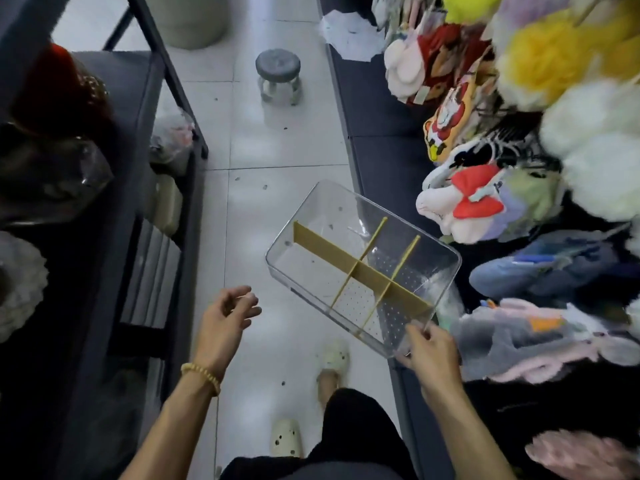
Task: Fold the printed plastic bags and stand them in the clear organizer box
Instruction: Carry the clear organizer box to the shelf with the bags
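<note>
**Clear organizer box held over a narrow aisle between shelving and a plush display**

The right hand (427, 351) pinches the near corner of the clear organizer box (311, 216), its grip clamped on the rim with thumb and fingers curled round the wall. The box hangs tilted above the white tiled floor (263, 161), its far end pointing up the aisle. Inside it, yellow dividers (360, 266) cross: one long strip with two shorter strips set across it, making several compartments. No bag can be made out in any of them.

The left hand (227, 317) hovers beside the box, apart from it, fingers loosely curled and holding nothing. A beaded bracelet (202, 375) sits on that wrist.

The aisle is tight. On the left runs a dark metal shelf unit (162, 98), with a wrapped bundle in clear plastic (171, 136) and a blurred red item (62, 95) on it. On the right, a dark ledge (381, 109) carries a crowd of plush toys (485, 199), just beside the box's right wall, with yellow and white pompoms (554, 60) hanging above them. A small grey stool (278, 76) stands farther up the floor. Below, the person's feet wear pale perforated clogs (285, 438).
</note>
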Motion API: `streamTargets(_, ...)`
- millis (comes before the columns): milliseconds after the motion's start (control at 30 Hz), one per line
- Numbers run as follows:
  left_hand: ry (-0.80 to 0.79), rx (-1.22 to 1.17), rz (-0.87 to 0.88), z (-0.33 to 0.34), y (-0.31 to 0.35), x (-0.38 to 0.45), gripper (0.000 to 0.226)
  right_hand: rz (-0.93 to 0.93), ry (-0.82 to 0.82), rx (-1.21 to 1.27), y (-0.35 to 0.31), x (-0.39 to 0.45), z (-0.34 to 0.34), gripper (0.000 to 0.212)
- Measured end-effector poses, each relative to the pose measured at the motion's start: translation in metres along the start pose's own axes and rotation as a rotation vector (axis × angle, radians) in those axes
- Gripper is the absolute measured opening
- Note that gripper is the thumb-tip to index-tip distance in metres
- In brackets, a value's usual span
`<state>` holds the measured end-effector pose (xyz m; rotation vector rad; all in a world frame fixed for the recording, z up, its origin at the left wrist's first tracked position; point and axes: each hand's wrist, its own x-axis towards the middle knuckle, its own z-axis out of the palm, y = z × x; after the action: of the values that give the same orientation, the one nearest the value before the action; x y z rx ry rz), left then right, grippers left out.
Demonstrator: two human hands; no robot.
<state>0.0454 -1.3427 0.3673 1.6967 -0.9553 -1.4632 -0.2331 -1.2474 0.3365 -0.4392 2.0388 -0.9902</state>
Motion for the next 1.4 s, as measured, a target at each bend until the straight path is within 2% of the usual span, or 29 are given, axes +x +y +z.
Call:
streamTargets(300, 0.089, 0.001, -0.019, 0.046, 0.083, 0.168, 0.01, 0.004, -0.098, -0.006, -0.146, 0.192, 0.095, 0.018)
streamTargets(567, 0.156, -0.018, -0.031, 0.058, 0.161, 0.319, 0.011, -0.024, -0.18, -0.062, -0.284, 0.32, 0.178, 0.016)
streamTargets(767, 0.103, -0.032, -0.062, 0.062, 0.224, 0.471, 0.011, -0.02, -0.145, -0.059, -0.368, 0.39, 0.245, 0.02)
streamTargets(1000, -0.009, 0.005, -0.026, 0.07, 0.353, 0.652, 0.012, 0.052, -0.037, -0.028, -0.474, 0.478, 0.326, 0.022)
streamTargets(1200, -0.052, 0.046, -0.017, 0.094, 0.421, 0.791, 0.012, 0.048, -0.039, -0.049, -0.569, 0.591, 0.402, 0.023)
streamTargets(1400, -0.022, 0.077, -0.024, 0.121, 0.486, 0.908, 0.012, 0.04, -0.109, -0.053, -0.682, 0.722, 0.481, 0.018)
